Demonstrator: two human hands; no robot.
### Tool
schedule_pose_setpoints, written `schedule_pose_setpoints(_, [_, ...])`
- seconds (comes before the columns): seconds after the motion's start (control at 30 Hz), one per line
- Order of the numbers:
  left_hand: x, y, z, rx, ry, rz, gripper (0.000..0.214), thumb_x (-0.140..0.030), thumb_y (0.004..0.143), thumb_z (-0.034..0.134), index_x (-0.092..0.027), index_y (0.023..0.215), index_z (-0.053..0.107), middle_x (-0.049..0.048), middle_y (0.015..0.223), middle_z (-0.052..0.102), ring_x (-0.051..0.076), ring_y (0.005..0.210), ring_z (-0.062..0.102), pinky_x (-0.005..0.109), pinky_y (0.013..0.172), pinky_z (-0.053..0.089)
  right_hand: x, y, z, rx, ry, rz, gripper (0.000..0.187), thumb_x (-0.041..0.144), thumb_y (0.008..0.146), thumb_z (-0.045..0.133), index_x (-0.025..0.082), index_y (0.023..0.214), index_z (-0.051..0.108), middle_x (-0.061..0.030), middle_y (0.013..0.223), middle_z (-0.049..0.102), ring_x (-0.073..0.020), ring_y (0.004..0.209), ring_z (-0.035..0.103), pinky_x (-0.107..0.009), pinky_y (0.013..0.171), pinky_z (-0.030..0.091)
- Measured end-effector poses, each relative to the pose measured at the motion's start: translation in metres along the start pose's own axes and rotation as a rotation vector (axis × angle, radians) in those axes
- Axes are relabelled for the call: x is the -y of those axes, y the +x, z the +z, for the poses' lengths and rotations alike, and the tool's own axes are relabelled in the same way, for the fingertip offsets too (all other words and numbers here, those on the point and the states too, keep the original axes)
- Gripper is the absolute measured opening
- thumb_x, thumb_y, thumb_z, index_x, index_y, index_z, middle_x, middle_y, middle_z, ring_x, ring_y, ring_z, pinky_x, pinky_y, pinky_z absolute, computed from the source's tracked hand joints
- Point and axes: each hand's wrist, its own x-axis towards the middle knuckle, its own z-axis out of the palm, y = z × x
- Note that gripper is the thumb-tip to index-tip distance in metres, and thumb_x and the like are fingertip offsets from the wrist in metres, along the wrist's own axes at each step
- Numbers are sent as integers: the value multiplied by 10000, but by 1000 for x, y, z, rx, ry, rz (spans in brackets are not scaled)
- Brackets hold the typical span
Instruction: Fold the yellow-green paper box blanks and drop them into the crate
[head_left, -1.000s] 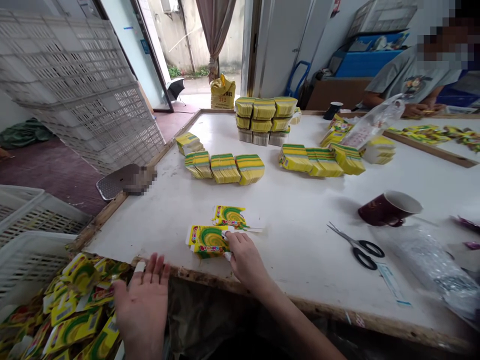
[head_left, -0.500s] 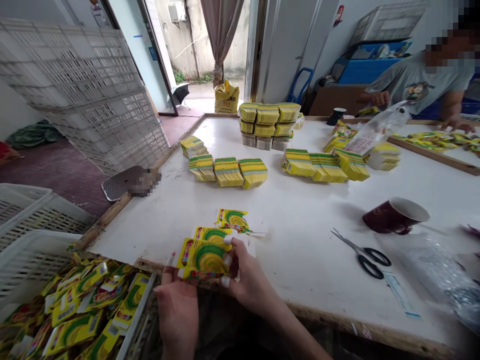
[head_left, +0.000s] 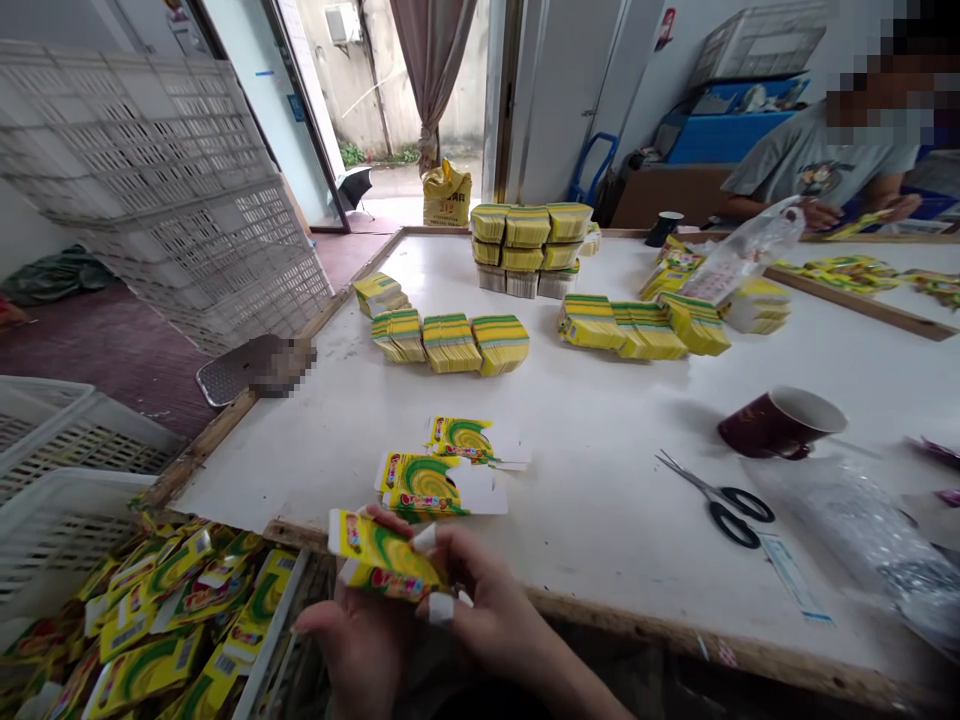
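A small yellow carton (head_left: 390,555) with a green swirl is tilted between my hands near the table's front edge. My right hand (head_left: 480,590), with white tape on its fingertips, is closed on the carton's right end. My left hand (head_left: 367,640) cradles it from below; its fingers wrap behind the carton while the thumb sticks out to the left. Just beyond lie flat cartons (head_left: 424,485) with white flaps showing, and another flat carton (head_left: 465,438) farther back.
Rows of stacked flat cartons (head_left: 450,343) stand across the table (head_left: 585,480). Scissors (head_left: 720,500), a dark mug (head_left: 780,425) and clear plastic (head_left: 862,530) lie to the right. At the lower left, a crate (head_left: 270,650) holds many yellow cartons. A co-worker (head_left: 817,170) sits across.
The carton in my hands has moved down toward me, away from the flat cartons, and tipped. Across the table, the co-worker's hands have come together around a yellow item.
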Motion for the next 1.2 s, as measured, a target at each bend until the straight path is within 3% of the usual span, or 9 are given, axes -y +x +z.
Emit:
schedule_pose_setpoints(0.17, [14, 9, -14, -63, 110, 60, 330, -413, 603, 874, -219, 823, 724, 1, 776, 740, 178, 747, 708, 266, 709, 590, 9, 3, -23, -53, -198, -64, 106, 269, 865, 598, 193, 930, 632, -17, 836, 664, -167, 755, 596, -258, 683, 462])
schedule_pose_setpoints(0.23, [11, 14, -21, -30, 166, 66, 300, -396, 615, 870, -204, 798, 730, 9, 756, 748, 191, 745, 715, 279, 705, 593, 14, 2, -34, -73, -378, -150, 112, 212, 880, 558, 191, 891, 667, -28, 819, 686, -169, 743, 607, -262, 685, 463])
schedule_pose_setpoints(0.43, [-36, 20, -36, 354, 420, 48, 991, -846, 493, 665, -165, 1213, 672, 180, 1170, 702, 367, 1060, 662, 448, 931, 534, 40, -2, -58, 151, -848, -321, 287, 109, 932, 488, 257, 1000, 724, -58, 896, 741, -215, 849, 609, -354, 825, 472])
schedule_pose_setpoints(0.53, [-39, 15, -31, 644, 757, -12, 976, -661, 502, 825, -223, 1338, 578, 159, 1316, 629, 394, 1196, 587, 501, 1023, 466, 47, -6, -51, 293, -987, -361, 189, 183, 945, 570, 285, 984, 724, -29, 860, 734, -209, 873, 616, -438, 1039, 379])
schedule_pose_setpoints(0.63, [-20, 6, -27, 733, 1025, -1, 744, -374, 703, 800, -252, 1373, 499, 127, 1305, 638, 348, 1202, 596, 491, 997, 490, 42, -11, -43, 221, -926, -384, 303, 144, 922, 580, 309, 1166, 649, -41, 1094, 691, -234, 1145, 568, -505, 1194, 159])
schedule_pose_setpoints(0.77, [6, -4, -34, 583, 1147, 215, 740, -302, 764, 729, -239, 1412, 378, 131, 1206, 680, 312, 1056, 677, 426, 853, 572, 25, -15, -44, -173, -600, -277, 658, 252, 877, 633, 250, 1469, 346, -133, 1497, 394, -302, 1399, 349, -481, 1165, 285])
schedule_pose_setpoints(0.9, [15, -14, -34, 643, 1129, 396, 780, -231, 738, 718, -280, 1416, 335, 104, 1185, 683, 277, 983, 699, 378, 806, 577, 11, -10, -37, -16, -94, 19, 470, 394, 931, 555, 235, 1370, 499, -118, 1313, 597, -279, 1199, 577, -432, 1022, 465])
schedule_pose_setpoints(1.0, [13, -19, -27, 730, 1120, 446, 722, -142, 702, 686, -296, 1331, 367, 54, 1100, 692, 233, 916, 700, 330, 778, 564, 6, -7, -28, 71, 176, 148, 491, 478, 867, 641, 246, 1295, 576, -84, 1204, 666, -262, 1105, 633, -411, 993, 479])
schedule_pose_setpoints(1.2, [7, -12, -24, 664, 1117, 296, 562, -188, 738, 638, -253, 1236, 385, 49, 1013, 689, 227, 842, 690, 332, 727, 557, 11, -13, -26, 97, -92, -11, 533, 495, 921, 561, 219, 1376, 521, -119, 1319, 614, -286, 1199, 584, -415, 1027, 462])
